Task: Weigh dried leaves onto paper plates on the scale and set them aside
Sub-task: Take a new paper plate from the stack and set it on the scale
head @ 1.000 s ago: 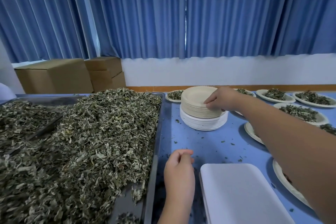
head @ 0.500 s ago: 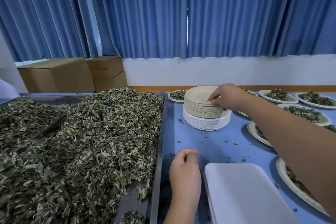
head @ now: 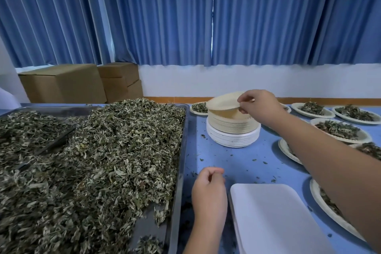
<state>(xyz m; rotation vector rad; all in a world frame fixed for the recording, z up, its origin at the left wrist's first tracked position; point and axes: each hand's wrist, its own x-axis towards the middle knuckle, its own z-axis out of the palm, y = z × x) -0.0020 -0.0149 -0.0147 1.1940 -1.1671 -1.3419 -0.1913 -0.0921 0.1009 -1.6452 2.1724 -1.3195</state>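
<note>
Pinching the top paper plate [head: 223, 101], tilted above the stack [head: 233, 125], with my right hand [head: 260, 106]; left hand [head: 209, 194] loosely curled, empty.

Blue table [head: 237, 161] bears a metal tray [head: 179, 171] heaped with dried leaves [head: 103, 161] at left, a stack of paper plates [head: 233, 130] centre rear, a white scale [head: 274, 218] at the near edge, leaf-filled plates [head: 365, 137] along the right, and loose leaf crumbs [head: 254, 159] scattered between
</note>
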